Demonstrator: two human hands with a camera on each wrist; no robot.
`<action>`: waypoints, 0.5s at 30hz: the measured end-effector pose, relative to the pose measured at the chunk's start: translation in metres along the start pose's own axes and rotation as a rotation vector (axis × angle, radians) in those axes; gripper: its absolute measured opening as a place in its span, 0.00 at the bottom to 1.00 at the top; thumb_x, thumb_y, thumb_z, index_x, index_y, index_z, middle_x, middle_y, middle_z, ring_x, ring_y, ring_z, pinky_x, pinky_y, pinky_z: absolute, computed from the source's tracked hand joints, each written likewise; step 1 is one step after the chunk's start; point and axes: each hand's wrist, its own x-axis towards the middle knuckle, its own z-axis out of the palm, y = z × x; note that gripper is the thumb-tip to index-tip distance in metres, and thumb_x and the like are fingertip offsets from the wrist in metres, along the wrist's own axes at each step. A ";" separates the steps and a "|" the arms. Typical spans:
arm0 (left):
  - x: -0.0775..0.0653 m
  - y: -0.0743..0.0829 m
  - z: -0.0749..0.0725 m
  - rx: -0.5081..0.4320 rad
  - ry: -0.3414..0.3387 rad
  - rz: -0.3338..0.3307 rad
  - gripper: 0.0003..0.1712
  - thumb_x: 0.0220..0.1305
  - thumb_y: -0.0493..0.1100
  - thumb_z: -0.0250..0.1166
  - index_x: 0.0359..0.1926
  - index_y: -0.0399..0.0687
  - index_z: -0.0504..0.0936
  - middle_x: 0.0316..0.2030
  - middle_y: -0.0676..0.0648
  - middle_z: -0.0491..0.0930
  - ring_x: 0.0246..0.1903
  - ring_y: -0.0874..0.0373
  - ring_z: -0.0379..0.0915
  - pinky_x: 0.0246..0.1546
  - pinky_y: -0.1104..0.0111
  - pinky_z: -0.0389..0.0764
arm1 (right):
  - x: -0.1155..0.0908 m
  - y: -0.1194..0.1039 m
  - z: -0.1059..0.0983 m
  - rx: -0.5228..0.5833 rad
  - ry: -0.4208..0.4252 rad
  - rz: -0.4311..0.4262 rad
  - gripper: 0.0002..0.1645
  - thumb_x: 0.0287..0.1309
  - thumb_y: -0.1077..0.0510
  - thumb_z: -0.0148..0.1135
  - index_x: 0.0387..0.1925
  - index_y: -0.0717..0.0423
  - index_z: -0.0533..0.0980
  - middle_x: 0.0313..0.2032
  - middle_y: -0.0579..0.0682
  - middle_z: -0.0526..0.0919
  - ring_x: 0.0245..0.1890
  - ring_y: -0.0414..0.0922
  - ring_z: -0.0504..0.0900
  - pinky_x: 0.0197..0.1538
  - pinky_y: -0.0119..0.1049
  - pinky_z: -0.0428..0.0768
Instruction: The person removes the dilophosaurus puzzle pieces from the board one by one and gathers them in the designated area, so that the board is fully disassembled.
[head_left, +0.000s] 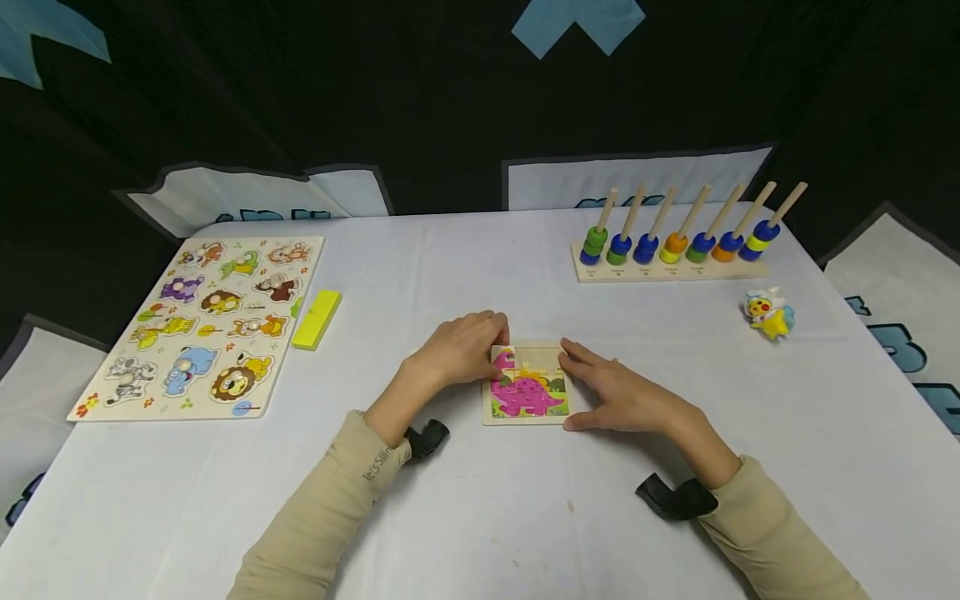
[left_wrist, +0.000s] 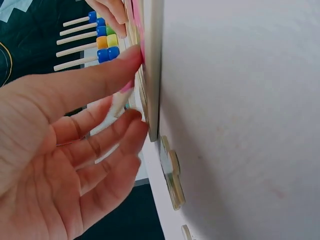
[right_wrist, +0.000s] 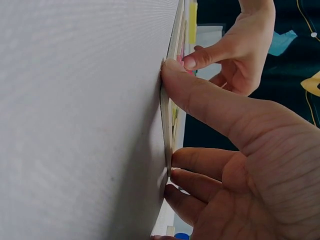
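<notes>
Near the middle of the table lies a small square wooden puzzle board point(head_left: 525, 422) with a pink dinosaur picture. Its upper right part shows bare wood. Over the board's upper left corner, my left hand point(head_left: 461, 348) pinches a pink-printed puzzle piece point(left_wrist: 128, 86) between thumb and fingers. Part of that piece is hidden by the fingers. My right hand point(head_left: 626, 392) rests along the board's right edge, its thumb at the lower right corner and fingertips near the upper right. In the left wrist view, loose flat pieces point(left_wrist: 174, 175) lie on the table beside the board.
At the left lies a large animal puzzle board point(head_left: 210, 329), with a yellow block point(head_left: 317, 320) beside it. A wooden stand with pegs and coloured rings point(head_left: 671, 273) stands at the back right. Nearer, a small yellow figurine point(head_left: 768, 314) sits on the white table point(head_left: 487, 517).
</notes>
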 end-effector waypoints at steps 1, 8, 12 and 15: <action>0.000 0.000 0.000 -0.018 0.000 0.004 0.21 0.51 0.46 0.74 0.43 0.48 0.75 0.33 0.50 0.75 0.32 0.58 0.69 0.30 0.67 0.71 | 0.000 0.000 0.000 0.001 0.000 0.001 0.53 0.50 0.48 0.72 0.70 0.66 0.56 0.75 0.61 0.47 0.74 0.60 0.48 0.67 0.65 0.55; 0.002 0.002 0.002 -0.059 0.005 0.061 0.19 0.55 0.39 0.70 0.46 0.50 0.73 0.26 0.51 0.72 0.29 0.57 0.67 0.27 0.69 0.67 | 0.000 0.000 0.000 0.002 0.003 -0.005 0.53 0.50 0.48 0.71 0.70 0.66 0.56 0.75 0.61 0.47 0.74 0.60 0.49 0.67 0.65 0.55; 0.003 0.002 0.003 -0.061 0.008 0.091 0.18 0.56 0.37 0.68 0.47 0.52 0.75 0.23 0.51 0.71 0.26 0.59 0.66 0.25 0.71 0.66 | 0.000 0.000 0.000 0.002 0.004 -0.007 0.53 0.50 0.48 0.71 0.70 0.66 0.56 0.75 0.61 0.47 0.74 0.60 0.49 0.67 0.65 0.56; 0.003 0.002 0.002 -0.077 0.019 0.116 0.15 0.58 0.36 0.67 0.45 0.52 0.76 0.21 0.51 0.71 0.23 0.60 0.65 0.24 0.72 0.65 | 0.000 0.001 0.000 0.002 0.004 -0.009 0.54 0.50 0.48 0.71 0.70 0.66 0.56 0.75 0.61 0.47 0.74 0.61 0.49 0.66 0.65 0.56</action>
